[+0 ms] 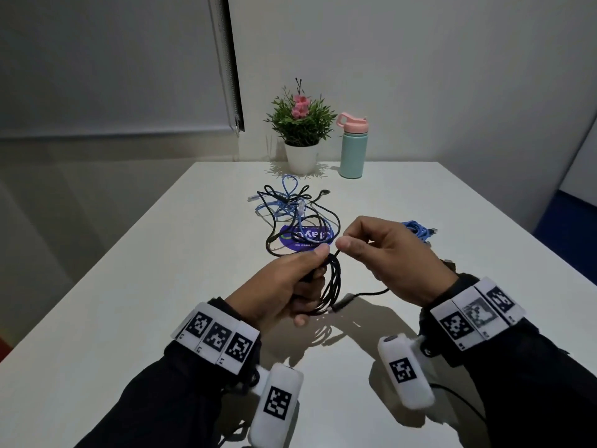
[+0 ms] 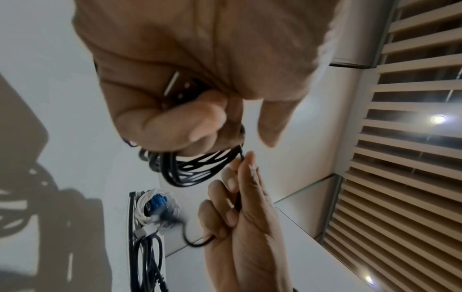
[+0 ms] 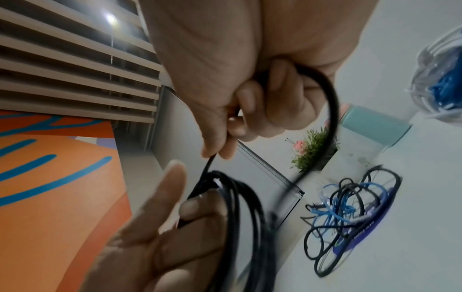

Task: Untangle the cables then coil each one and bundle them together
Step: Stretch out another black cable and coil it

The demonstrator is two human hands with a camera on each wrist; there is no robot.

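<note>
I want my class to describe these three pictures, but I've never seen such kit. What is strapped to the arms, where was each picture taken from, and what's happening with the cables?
No machine: a person works with bare hands. The white wrist bands with black square patterns are markers; the white blocks under the wrists seem to be cameras. One picture comes from a head-worn camera looking down; the other two look along each hand from the wrist, hence the tilt. The left hand grips a coil of thin black cable; the right hand pinches the strand leading from it. On the white table lie a tangle of black and blue cables, a bundled blue cable, a green plant with pink flowers in a white pot, and a mint-green bottle with a pink lid.
</note>
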